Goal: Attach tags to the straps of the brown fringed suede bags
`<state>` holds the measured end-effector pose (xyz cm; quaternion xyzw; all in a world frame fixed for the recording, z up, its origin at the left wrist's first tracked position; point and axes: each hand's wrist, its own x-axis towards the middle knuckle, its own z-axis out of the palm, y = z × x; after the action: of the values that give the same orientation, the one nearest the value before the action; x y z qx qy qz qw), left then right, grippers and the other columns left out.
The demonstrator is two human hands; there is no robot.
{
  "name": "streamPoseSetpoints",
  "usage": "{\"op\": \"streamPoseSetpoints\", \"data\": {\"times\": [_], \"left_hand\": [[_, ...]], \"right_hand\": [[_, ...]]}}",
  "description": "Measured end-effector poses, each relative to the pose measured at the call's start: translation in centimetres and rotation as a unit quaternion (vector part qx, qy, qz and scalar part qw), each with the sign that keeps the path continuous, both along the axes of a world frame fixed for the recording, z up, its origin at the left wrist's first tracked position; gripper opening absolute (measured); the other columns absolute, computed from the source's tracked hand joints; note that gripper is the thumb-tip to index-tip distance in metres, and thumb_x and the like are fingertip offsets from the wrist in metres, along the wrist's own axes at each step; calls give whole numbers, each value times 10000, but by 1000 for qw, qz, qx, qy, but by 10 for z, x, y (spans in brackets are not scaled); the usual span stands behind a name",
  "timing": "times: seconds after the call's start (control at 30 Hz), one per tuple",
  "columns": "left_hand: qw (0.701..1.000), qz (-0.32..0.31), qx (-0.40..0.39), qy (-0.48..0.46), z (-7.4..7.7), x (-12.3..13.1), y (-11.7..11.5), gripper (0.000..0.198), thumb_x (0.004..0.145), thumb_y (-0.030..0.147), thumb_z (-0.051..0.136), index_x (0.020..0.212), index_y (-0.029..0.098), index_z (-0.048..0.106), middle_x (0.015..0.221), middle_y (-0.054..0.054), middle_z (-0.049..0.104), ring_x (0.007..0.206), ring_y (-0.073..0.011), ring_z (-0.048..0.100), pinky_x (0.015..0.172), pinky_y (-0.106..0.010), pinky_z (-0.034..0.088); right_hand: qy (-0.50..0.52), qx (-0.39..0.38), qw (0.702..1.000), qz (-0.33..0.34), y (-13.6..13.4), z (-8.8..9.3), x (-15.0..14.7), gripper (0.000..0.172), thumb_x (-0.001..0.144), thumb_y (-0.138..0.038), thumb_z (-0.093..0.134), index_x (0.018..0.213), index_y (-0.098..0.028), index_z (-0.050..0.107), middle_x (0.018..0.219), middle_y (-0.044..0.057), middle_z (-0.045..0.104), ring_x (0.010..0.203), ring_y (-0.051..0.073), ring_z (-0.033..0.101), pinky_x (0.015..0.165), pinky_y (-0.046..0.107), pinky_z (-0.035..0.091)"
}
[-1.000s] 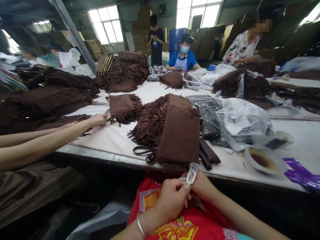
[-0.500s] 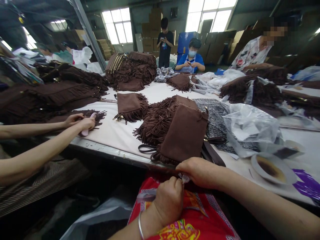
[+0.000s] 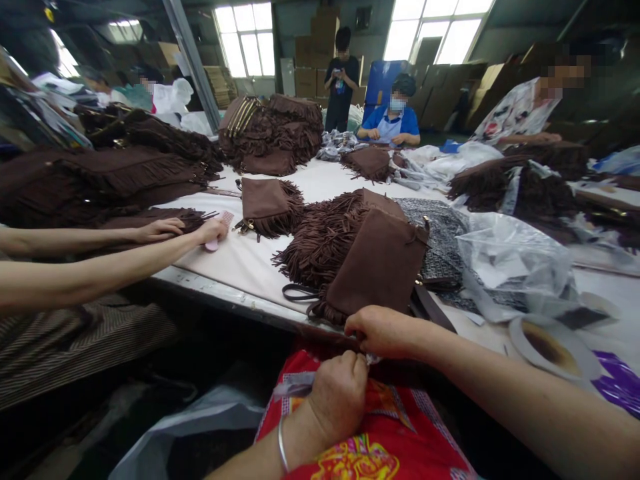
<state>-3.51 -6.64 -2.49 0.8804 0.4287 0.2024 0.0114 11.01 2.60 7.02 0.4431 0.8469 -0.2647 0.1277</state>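
My left hand (image 3: 339, 387), with a silver bangle on the wrist, is a fist just below the table edge. A thin strip of clear plastic (image 3: 295, 385) sticks out on its left, and a crumpled bit shows between my hands. Curled fingers of my right hand (image 3: 383, 331) pinch at that plastic, partly hidden, right above the left fist. Beneath them a red printed cloth (image 3: 400, 427) with yellow lettering covers my lap. Just beyond, a brown fringed bag (image 3: 377, 267) leans on a fringed heap at the table edge, its dark strap to the right.
A neighbour's hand (image 3: 213, 231) holds a pink comb (image 3: 225, 223) over brown fringe at left. A smaller fringed bag (image 3: 265, 203), clear plastic bags (image 3: 517, 250), a tape roll (image 3: 553, 347) and purple plastic (image 3: 620, 380) lie on the table (image 3: 210, 280). Brown bags are piled behind; several people work around.
My right hand has moved slightly up and left; my left fist is nearly unmoved. The neighbour's comb has swept right, off the fringe ends. The view has shifted slightly.
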Motion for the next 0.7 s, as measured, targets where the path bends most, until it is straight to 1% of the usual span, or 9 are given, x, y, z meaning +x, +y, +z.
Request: {"op": "streamPoseSetpoints", "data": {"times": [0.1, 0.23, 0.37, 0.57, 0.63, 0.7], "left_hand": [[1000, -2, 2, -13, -2, -2, 0, 112, 854, 113, 479, 920, 194, 522, 758, -34, 603, 597, -208, 579, 510, -312, 435], [1000, -3, 2, -23, -4, -2, -2, 112, 834, 102, 482, 872, 201, 520, 729, -35, 592, 576, -210, 566, 487, -312, 420], [1000, -15, -1, -24, -5, -2, -2, 132, 815, 97, 480, 884, 197, 532, 728, -39, 590, 580, -215, 560, 487, -315, 418], [997, -64, -1, -33, -10, -4, -2, 169, 816, 105, 455, 937, 169, 554, 759, -56, 596, 605, -210, 552, 494, -308, 406], [996, -73, 2, -42, -12, -5, -2, 182, 819, 102, 447, 946, 161, 563, 767, -62, 603, 617, -211, 558, 503, -309, 409], [996, -64, -7, -55, -14, -6, -2, 191, 824, 97, 441, 947, 161, 572, 779, -68, 614, 630, -211, 569, 519, -309, 417]], "right_hand": [[29, 0, 1000, 10, -1, -2, -1, 335, 704, -146, 609, 986, -274, 738, 869, 20, 757, 786, 192, 673, 593, 227, 361], [57, 32, 998, -4, -3, -11, -1, 331, 730, -151, 591, 1004, -275, 728, 878, 28, 755, 790, 193, 675, 597, 226, 365], [63, 52, 997, -7, -7, -19, -3, 281, 737, -154, 585, 955, -254, 732, 831, 38, 748, 747, 192, 659, 574, 232, 342], [102, 13, 995, -13, -10, -29, -3, 260, 662, -109, 614, 866, -233, 717, 782, -3, 721, 688, 146, 610, 567, 212, 331], [122, -4, 992, -22, -9, -35, -3, 258, 639, -104, 614, 844, -227, 710, 763, -14, 707, 668, 134, 589, 562, 205, 333], [143, -16, 988, -48, -10, -40, -3, 241, 633, -100, 605, 820, -216, 703, 737, -19, 693, 655, 126, 574, 558, 201, 334]]}}
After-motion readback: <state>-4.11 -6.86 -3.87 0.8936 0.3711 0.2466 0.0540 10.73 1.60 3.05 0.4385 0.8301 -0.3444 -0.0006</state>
